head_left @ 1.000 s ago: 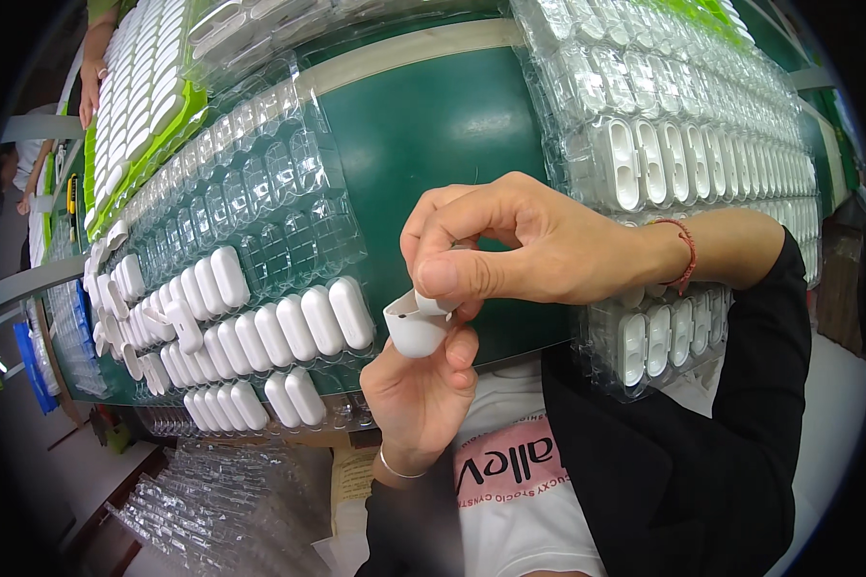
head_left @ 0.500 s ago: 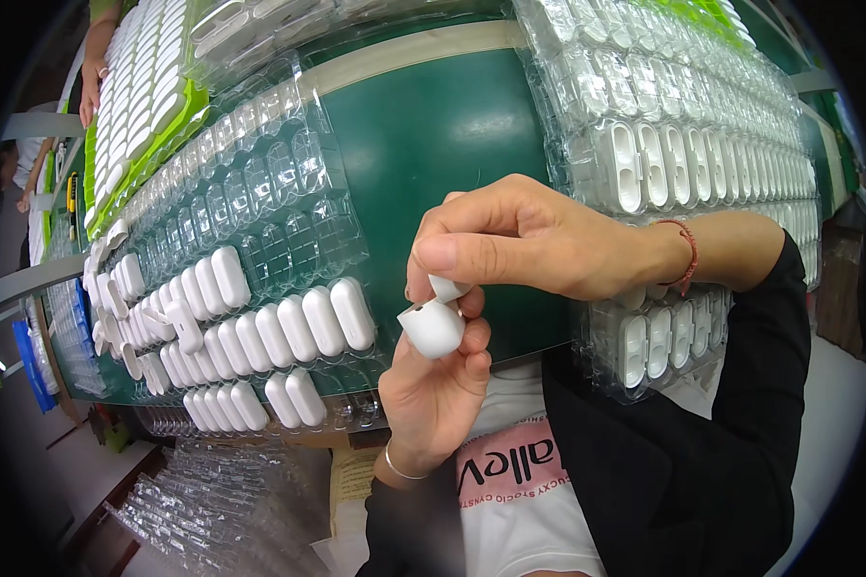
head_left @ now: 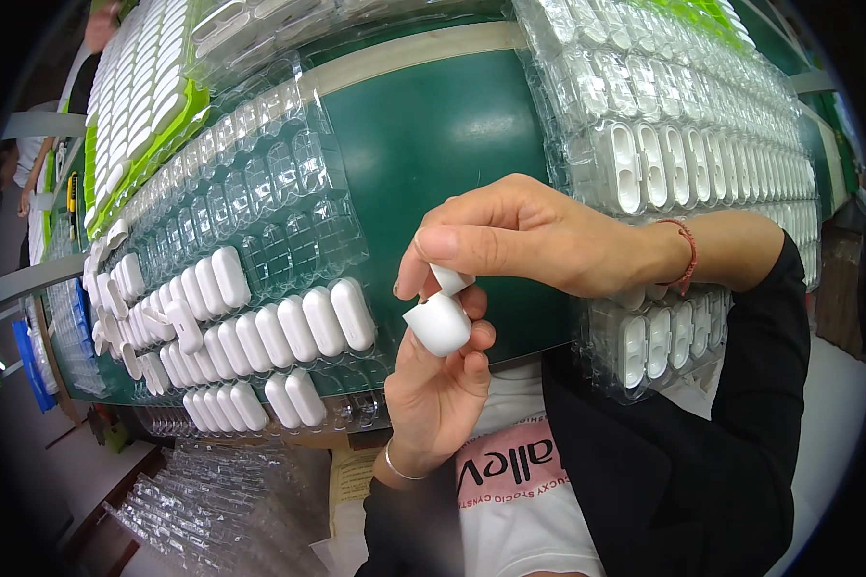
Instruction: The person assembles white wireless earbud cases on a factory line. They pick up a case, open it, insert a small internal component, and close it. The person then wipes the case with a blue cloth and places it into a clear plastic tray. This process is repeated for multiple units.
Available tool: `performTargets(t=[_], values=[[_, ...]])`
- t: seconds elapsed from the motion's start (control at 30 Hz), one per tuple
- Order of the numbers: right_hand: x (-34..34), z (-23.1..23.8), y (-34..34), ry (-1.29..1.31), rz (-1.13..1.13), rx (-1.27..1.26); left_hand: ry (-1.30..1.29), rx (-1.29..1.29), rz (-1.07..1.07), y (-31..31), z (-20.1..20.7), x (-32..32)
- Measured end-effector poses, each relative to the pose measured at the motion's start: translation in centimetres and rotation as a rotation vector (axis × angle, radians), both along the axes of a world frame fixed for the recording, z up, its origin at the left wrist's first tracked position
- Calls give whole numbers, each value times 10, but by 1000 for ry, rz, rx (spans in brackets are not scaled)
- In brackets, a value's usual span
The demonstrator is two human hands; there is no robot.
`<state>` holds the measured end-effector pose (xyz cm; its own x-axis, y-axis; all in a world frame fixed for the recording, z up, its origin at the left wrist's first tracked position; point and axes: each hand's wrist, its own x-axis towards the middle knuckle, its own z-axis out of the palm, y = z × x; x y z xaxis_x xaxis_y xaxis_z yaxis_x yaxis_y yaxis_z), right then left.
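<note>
A small white earbud charging case [head_left: 440, 327] with its lid swung up is between my two hands, above the green table. My left hand [head_left: 433, 394] comes from below, its fingers closed around the case body. From the upper right, my right hand [head_left: 520, 236] pinches the lid [head_left: 450, 279] between thumb and fingers. The hinge side and the inside of the case are mostly hidden by my fingers. To the left, closed white cases [head_left: 308, 322] lie in rows on a clear plastic tray [head_left: 289, 192] with several bare pockets.
Stacked clear trays on the right hold open white case shells [head_left: 678, 163]. A lime-green tray [head_left: 197, 106] of white pieces stands far left. Below the table edge lies a pile of clear trays [head_left: 212, 510]. Another person's blurred hand [head_left: 101, 29] shows at the top left.
The case has shifted slightly right and tilted a little in my left hand, showing more of the lid. At the top left, the other person's hand has moved up.
</note>
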<state>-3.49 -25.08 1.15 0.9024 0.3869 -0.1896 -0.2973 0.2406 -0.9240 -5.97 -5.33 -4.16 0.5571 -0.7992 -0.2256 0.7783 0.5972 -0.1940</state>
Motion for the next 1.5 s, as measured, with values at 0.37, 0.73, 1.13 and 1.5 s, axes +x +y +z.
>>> performTargets(t=[0.37,0.73,1.13,1.5], values=[[0,-9,-4,67,152,212,-233,338,25,-2,-2,-2],[-1,-16,-2,-104,182,160,-424,540,-20,-4,5,-3],[-1,-12,-3,-54,208,165,-366,505,81,-12,13,-4],[-2,-12,-2,-84,210,221,-336,418,94,-7,4,-6]])
